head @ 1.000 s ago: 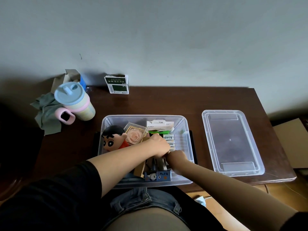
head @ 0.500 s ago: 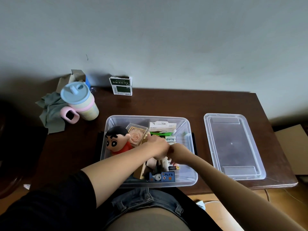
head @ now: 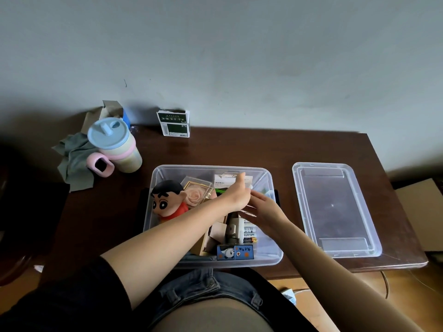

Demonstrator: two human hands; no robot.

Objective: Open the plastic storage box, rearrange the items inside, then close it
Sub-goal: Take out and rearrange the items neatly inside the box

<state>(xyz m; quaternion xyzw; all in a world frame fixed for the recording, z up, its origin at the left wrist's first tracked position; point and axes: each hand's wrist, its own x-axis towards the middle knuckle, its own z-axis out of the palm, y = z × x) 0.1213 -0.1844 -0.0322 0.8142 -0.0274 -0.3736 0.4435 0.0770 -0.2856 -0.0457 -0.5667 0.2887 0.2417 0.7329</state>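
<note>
Head view, box: the clear plastic storage box (head: 268,178) sits on the dark wooden table (head: 239,149) at its near edge, right in front of the person; it is open.
Head view, lid: the lid (head: 335,209) lies flat on the table just to the right of the box, apart from it. So the opening looks done.
Head view, items in the box: a cartoon boy figure (head: 169,200) at the left side of the box, a rose in a clear case (head: 197,194) just right of it, a white Belkin carton (head: 225,182) toward the far wall, a row of batteries (head: 249,232) right of centre, and a small blue panda-printed box (head: 235,252) against the near wall.
Head view, left hand: the left hand (head: 237,195) reaches over the middle of the box toward the Belkin carton, its fingers pointing toward the far wall; whether it holds anything I cannot tell.
Head view, right hand: the right hand (head: 263,207) hovers over the right half of the box, fingers spread and relaxed, holding nothing that shows.
Head view, elsewhere: a lidded cup (head: 115,144) and a grey cloth (head: 74,159) sit well left of the box; a green-and-white carton (head: 173,123) stands behind the box by the wall.
Progress: by my reckoning the rearranging is midway, the contents looking jumbled.
Left to do: settle the items, then fetch the lid and press it on.
</note>
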